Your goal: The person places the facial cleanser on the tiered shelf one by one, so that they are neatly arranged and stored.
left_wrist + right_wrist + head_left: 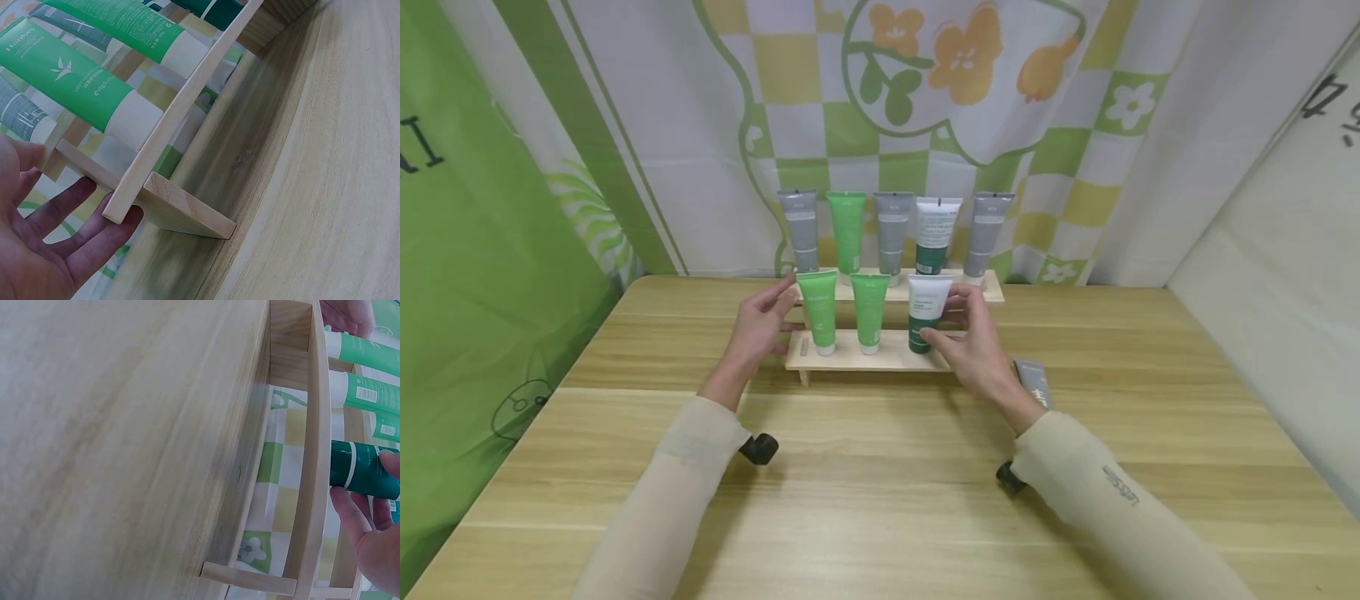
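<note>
My right hand (981, 354) grips a white and dark green squeeze tube (929, 298) between thumb and fingers. That tube stands cap down at the right part of the lower shelf of a two-tier wooden rack (891, 360). In the right wrist view its dark green lower end (357, 467) meets the shelf. My left hand (756, 327) is at the rack's left end; in the left wrist view its spread fingers (94, 250) touch the shelf's end. Two green tubes, a left one (818, 307) and a middle one (870, 308), stand on the lower shelf.
Along the upper shelf stand grey tubes (892, 229), a green tube (847, 227) and another white and green tube (935, 233). A grey tube (1032, 379) lies on the wooden table (880, 492), right of the rack, partly hidden by my right arm. Behind hangs a patterned curtain (790, 71).
</note>
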`<state>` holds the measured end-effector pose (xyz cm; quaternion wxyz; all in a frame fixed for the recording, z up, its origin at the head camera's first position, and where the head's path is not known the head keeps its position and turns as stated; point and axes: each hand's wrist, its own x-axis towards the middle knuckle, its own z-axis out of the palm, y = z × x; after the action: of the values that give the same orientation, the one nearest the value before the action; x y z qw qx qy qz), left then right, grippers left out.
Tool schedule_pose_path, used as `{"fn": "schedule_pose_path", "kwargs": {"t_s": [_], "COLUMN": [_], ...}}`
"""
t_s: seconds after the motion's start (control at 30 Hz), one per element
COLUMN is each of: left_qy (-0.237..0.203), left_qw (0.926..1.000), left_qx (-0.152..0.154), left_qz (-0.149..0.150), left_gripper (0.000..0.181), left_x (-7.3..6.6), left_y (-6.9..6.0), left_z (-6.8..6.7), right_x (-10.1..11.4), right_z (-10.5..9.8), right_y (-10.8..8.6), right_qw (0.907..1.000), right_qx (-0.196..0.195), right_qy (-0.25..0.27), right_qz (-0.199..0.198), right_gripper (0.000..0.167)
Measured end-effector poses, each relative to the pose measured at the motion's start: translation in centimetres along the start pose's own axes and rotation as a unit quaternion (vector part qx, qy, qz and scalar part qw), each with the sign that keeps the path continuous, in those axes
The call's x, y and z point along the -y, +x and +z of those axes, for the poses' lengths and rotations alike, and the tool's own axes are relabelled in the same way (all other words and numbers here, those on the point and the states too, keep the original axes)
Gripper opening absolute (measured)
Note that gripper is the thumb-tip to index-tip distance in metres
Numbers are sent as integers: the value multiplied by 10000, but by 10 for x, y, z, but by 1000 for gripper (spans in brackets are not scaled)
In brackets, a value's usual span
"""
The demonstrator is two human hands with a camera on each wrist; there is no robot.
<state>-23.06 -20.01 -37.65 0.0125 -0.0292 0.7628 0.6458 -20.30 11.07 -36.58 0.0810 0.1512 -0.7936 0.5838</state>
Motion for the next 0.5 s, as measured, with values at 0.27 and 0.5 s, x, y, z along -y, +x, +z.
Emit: {"fn": "schedule_pose_path", "kwargs": {"t_s": [0.27,0.5], "left_qy": [-38,-36], "left_qw": [10000,10000], "left_qx": [0,10], "left_qz": [33,18], "left_gripper": [46,47], "left_x": [0,-1], "left_y": [0,0], "left_z": [1,0], "right_x": [-1,-4], "right_z": [0,-1], "right_y": [0,0], "right_qw": [9999,9998], "right_qx": [43,73], "right_qy": [92,173], "right_qz": [86,91], "right_gripper": [59,56]}}
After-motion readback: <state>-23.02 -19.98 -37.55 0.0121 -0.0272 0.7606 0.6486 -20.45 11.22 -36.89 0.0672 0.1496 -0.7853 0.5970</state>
